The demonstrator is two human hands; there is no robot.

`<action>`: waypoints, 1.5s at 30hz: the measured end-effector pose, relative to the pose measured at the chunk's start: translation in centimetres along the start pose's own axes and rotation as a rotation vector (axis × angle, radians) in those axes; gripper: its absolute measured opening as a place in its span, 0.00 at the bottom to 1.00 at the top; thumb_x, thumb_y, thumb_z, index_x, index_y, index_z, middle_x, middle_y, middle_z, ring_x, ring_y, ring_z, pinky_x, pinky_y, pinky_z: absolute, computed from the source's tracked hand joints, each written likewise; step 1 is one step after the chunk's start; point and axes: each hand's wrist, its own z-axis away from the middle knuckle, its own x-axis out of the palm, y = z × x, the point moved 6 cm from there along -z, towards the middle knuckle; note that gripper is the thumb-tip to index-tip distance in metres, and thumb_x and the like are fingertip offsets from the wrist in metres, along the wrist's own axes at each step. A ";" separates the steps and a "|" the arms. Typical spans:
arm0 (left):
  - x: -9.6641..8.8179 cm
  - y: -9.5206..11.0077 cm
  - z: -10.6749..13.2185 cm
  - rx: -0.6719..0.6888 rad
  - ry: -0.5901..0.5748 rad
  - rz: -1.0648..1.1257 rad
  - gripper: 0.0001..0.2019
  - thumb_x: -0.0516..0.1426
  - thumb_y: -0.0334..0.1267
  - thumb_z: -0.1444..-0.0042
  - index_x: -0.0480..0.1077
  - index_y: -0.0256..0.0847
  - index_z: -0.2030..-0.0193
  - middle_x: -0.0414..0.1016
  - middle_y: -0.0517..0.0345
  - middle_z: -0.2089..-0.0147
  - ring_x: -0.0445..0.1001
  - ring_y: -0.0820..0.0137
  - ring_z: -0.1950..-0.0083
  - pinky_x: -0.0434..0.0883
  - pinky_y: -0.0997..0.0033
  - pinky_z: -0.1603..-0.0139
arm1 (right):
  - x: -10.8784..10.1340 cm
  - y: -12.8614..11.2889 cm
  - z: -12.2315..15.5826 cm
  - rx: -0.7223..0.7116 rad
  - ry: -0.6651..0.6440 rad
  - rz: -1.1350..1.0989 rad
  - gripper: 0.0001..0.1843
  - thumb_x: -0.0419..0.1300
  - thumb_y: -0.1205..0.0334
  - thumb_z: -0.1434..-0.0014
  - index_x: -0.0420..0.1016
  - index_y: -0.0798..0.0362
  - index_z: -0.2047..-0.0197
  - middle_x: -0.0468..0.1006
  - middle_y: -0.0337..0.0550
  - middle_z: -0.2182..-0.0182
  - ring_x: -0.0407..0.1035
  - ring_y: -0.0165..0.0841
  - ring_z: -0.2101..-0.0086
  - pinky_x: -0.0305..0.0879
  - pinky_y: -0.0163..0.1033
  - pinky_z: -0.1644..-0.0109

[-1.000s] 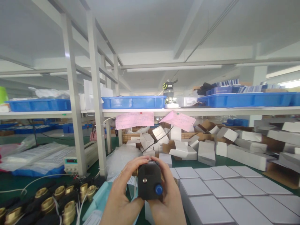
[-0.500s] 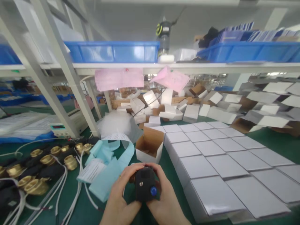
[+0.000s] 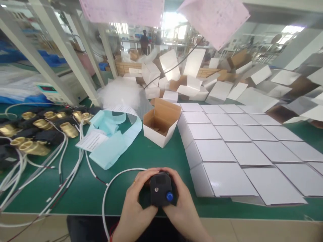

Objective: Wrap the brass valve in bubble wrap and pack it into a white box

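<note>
Between my two hands is a motorized valve, its black housing facing up with a blue knob and a small metal screw on top. My left hand wraps its left side, fingers over the far edge and thumb at the near edge. My right hand grips the opposite side in the same way. A white cable curves out from near the left fingers and drops over the table's front edge. Beyond the hands stands an open white box with a brown inside; something brown lies at its bottom.
Closed white boxes stand in rows on the right. Several brass-and-black valves with white cables lie left. A light-blue label strip curls beside a plastic bag pile. Open boxes heap up behind. Pink sheets hang above.
My view has tilted down, showing the table's front edge and hiding the upper shelf with blue bins. Both hands still hold the valve, now nearer the table's front edge and farther from the open box.
</note>
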 end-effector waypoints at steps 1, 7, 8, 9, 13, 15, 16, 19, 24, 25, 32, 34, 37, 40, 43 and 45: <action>0.2 0.0 0.1 0.005 -0.001 0.002 0.30 0.58 0.21 0.55 0.74 0.50 0.45 0.79 0.59 0.44 0.77 0.63 0.42 0.72 0.64 0.39 | -0.1 0.3 0.1 0.003 0.009 -0.011 0.28 0.58 0.71 0.53 0.72 0.51 0.46 0.81 0.47 0.51 0.77 0.40 0.51 0.75 0.43 0.45; 0.8 0.1 0.0 0.082 -0.011 -0.060 0.31 0.56 0.20 0.56 0.73 0.50 0.45 0.79 0.58 0.45 0.77 0.60 0.42 0.71 0.59 0.37 | -0.3 1.3 0.5 -0.004 -0.004 -0.036 0.28 0.58 0.71 0.52 0.71 0.50 0.46 0.81 0.45 0.52 0.77 0.38 0.52 0.76 0.41 0.46; 0.8 0.1 0.0 0.089 -0.023 -0.070 0.32 0.56 0.20 0.56 0.73 0.51 0.45 0.79 0.59 0.45 0.77 0.61 0.42 0.71 0.59 0.37 | -0.4 1.4 0.5 -0.008 0.001 -0.022 0.28 0.58 0.71 0.52 0.71 0.50 0.45 0.81 0.46 0.52 0.77 0.38 0.52 0.76 0.42 0.46; 0.9 0.1 0.0 0.089 -0.035 -0.076 0.32 0.56 0.20 0.56 0.72 0.52 0.44 0.79 0.60 0.45 0.76 0.61 0.42 0.71 0.60 0.37 | -0.5 1.6 0.5 -0.012 0.003 -0.007 0.29 0.58 0.71 0.52 0.70 0.50 0.45 0.80 0.46 0.51 0.77 0.38 0.52 0.75 0.42 0.46; 1.0 -0.3 -0.1 0.055 -0.066 -0.069 0.35 0.56 0.20 0.55 0.69 0.57 0.41 0.76 0.63 0.42 0.74 0.64 0.39 0.69 0.63 0.37 | -0.4 2.1 0.5 -0.028 -0.026 0.028 0.29 0.58 0.71 0.50 0.69 0.50 0.43 0.79 0.46 0.50 0.76 0.39 0.50 0.74 0.44 0.45; 1.0 -0.5 -0.1 0.037 -0.081 -0.067 0.36 0.56 0.20 0.55 0.68 0.57 0.41 0.76 0.63 0.42 0.74 0.64 0.39 0.68 0.63 0.36 | -0.4 2.1 0.4 -0.040 -0.028 0.038 0.29 0.58 0.71 0.49 0.68 0.49 0.43 0.79 0.46 0.50 0.76 0.39 0.50 0.74 0.44 0.45; 1.0 -0.5 -0.2 0.028 -0.088 -0.067 0.36 0.56 0.20 0.54 0.68 0.56 0.40 0.75 0.62 0.41 0.73 0.63 0.39 0.68 0.63 0.35 | -0.5 2.0 0.4 -0.048 -0.026 0.042 0.29 0.57 0.72 0.49 0.68 0.50 0.42 0.79 0.46 0.50 0.76 0.39 0.50 0.74 0.44 0.45; 1.0 -0.5 -0.3 0.013 -0.087 -0.062 0.35 0.57 0.20 0.53 0.69 0.57 0.40 0.75 0.62 0.41 0.74 0.64 0.39 0.69 0.65 0.36 | -0.6 1.8 0.3 -0.077 -0.016 0.053 0.31 0.56 0.73 0.49 0.68 0.51 0.41 0.79 0.48 0.49 0.75 0.38 0.49 0.73 0.43 0.43; 1.1 -0.2 -0.4 0.020 -0.071 -0.061 0.34 0.58 0.21 0.53 0.70 0.56 0.40 0.76 0.62 0.42 0.75 0.63 0.41 0.70 0.65 0.38 | -0.8 1.8 0.3 -0.089 -0.013 0.058 0.30 0.57 0.73 0.49 0.68 0.52 0.41 0.79 0.50 0.48 0.76 0.39 0.48 0.74 0.43 0.43; 1.1 -0.2 -0.3 0.023 -0.070 -0.064 0.34 0.59 0.21 0.53 0.70 0.56 0.40 0.76 0.62 0.42 0.75 0.63 0.41 0.71 0.65 0.38 | -0.8 1.8 0.3 -0.095 -0.013 0.056 0.30 0.57 0.73 0.49 0.68 0.52 0.41 0.79 0.50 0.49 0.76 0.39 0.49 0.74 0.43 0.43; 1.2 -0.1 -0.2 0.048 -0.072 -0.076 0.34 0.59 0.21 0.52 0.69 0.56 0.41 0.76 0.62 0.42 0.75 0.63 0.41 0.71 0.65 0.39 | -0.9 1.6 0.3 -0.110 -0.011 0.026 0.28 0.57 0.72 0.48 0.68 0.52 0.43 0.79 0.49 0.50 0.76 0.38 0.50 0.74 0.42 0.44; 1.2 0.1 -0.2 0.051 -0.072 -0.081 0.33 0.59 0.20 0.52 0.69 0.56 0.41 0.76 0.61 0.42 0.75 0.64 0.41 0.71 0.66 0.39 | -0.9 1.6 0.3 -0.104 -0.011 0.020 0.28 0.57 0.72 0.49 0.69 0.52 0.43 0.79 0.49 0.51 0.76 0.38 0.50 0.74 0.42 0.45; 1.3 0.1 -0.2 0.052 -0.069 -0.090 0.32 0.58 0.20 0.51 0.69 0.54 0.41 0.75 0.60 0.42 0.75 0.64 0.41 0.71 0.65 0.38 | -0.8 1.6 0.3 -0.095 -0.014 0.018 0.28 0.57 0.72 0.49 0.70 0.52 0.44 0.80 0.49 0.51 0.76 0.39 0.51 0.75 0.43 0.46; 1.3 0.1 -0.1 0.058 -0.065 -0.096 0.33 0.58 0.20 0.52 0.69 0.54 0.41 0.75 0.61 0.42 0.74 0.64 0.41 0.71 0.66 0.38 | -0.7 1.6 0.3 -0.084 -0.016 0.009 0.29 0.58 0.73 0.51 0.70 0.51 0.44 0.80 0.49 0.50 0.76 0.40 0.50 0.75 0.44 0.46; 1.2 0.2 -0.1 0.064 -0.064 -0.098 0.33 0.57 0.20 0.52 0.70 0.54 0.41 0.75 0.61 0.42 0.74 0.64 0.40 0.71 0.67 0.38 | -0.8 1.7 0.4 -0.074 -0.013 0.009 0.29 0.58 0.73 0.51 0.71 0.51 0.44 0.80 0.49 0.50 0.76 0.40 0.49 0.75 0.44 0.45; 1.2 0.3 -0.2 0.061 -0.061 -0.096 0.33 0.57 0.20 0.52 0.70 0.53 0.41 0.75 0.60 0.42 0.74 0.64 0.40 0.71 0.67 0.38 | -0.8 1.7 0.4 -0.073 -0.013 0.015 0.29 0.58 0.72 0.50 0.70 0.51 0.43 0.79 0.49 0.49 0.76 0.40 0.49 0.74 0.43 0.44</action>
